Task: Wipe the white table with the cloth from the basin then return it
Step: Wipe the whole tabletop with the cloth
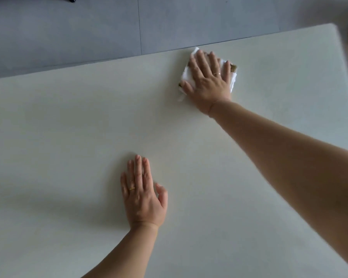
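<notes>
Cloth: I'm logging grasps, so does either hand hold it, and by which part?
Neither grips it. The right hand presses flat on top of the cloth; the left hand lies flat on the white table.

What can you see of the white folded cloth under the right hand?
The white folded cloth is a rough square pad, soft-looking, with brownish patches at its edges. It lies flat on the white table near its far edge. The right hand presses on its middle with straight, spread fingers; one corner pokes out beyond the fingertips.

Indoor room: white table, tiled floor
</notes>
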{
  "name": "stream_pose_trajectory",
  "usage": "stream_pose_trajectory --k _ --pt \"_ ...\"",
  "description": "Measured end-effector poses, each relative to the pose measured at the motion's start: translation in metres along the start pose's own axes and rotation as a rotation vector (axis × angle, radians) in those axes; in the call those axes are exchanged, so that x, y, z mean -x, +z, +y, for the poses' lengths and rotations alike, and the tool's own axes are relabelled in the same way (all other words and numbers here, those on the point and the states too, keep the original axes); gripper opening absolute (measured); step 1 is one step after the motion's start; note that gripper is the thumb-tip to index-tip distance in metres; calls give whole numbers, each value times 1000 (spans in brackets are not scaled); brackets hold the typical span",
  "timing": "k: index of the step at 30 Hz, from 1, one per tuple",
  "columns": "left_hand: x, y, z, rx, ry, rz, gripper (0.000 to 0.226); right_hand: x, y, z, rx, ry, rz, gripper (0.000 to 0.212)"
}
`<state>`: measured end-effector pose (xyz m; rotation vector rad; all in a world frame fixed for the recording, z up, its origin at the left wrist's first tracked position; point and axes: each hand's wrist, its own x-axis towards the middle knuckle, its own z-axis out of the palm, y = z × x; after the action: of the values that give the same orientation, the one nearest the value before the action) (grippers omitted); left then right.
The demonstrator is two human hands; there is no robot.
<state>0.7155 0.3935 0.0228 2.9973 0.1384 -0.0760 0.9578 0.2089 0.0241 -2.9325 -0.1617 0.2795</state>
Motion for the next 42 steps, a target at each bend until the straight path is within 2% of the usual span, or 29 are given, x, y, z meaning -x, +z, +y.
stream_pose_trajectory --k 2,3,7,10,12,14,17,19,22,24,26,27,29,31,32,34,36,39,41,42 --pt "1 0 0 3 7 5 66 4 -7 33 46 -87 -7 69" --pt "1 0 0 4 6 7 66 7 -9 55 43 -49 13 69" --pt "1 -3 2 -5 -4 -6 67 24 -16 122 -44 325 102 72" --pt "2 -5 3 -12 -14 -23 68 34 -11 88 -111 525 103 72" --pt "2 -6 3 -12 -8 -25 68 56 5 39 -114 437 97 70" --pt "2 -5 3 -22 -8 -21 68 88 19 -4 -82 188 59 69" --pt "3 -6 3 -15 1 -16 67 111 16 14 23 -98 -6 69" --pt "3 -5 2 -9 4 -7 67 113 9 62 45 -46 44 69" --pt "3 -4 3 -3 -1 0 66 116 -2 128 -5 264 80 67" --pt "2 -4 3 5 1 0 66 114 -1 129 -39 458 105 67" --pt "2 -3 3 4 -5 -6 67 114 2 90 -114 601 130 67" --pt "3 -3 2 6 -3 -5 67 120 8 64 -123 582 137 67" --pt "3 -2 2 10 -2 12 67 142 23 17 -92 333 93 68" --pt "4 -2 1 22 -1 34 66 164 24 12 -18 69 14 68" --pt "3 -2 1 32 3 45 67 170 21 29 9 4 14 68" --pt "3 0 1 41 4 61 67 180 15 75 37 54 47 68" --pt "3 2 2 37 5 79 67 189 8 116 -3 250 65 68" --pt "3 3 0 38 -1 91 66 197 13 112 -84 494 96 68" --pt "4 3 1 38 1 90 67 212 21 82 -114 486 89 69" --pt "4 4 1 37 2 89 67 223 26 68 -88 389 75 69"
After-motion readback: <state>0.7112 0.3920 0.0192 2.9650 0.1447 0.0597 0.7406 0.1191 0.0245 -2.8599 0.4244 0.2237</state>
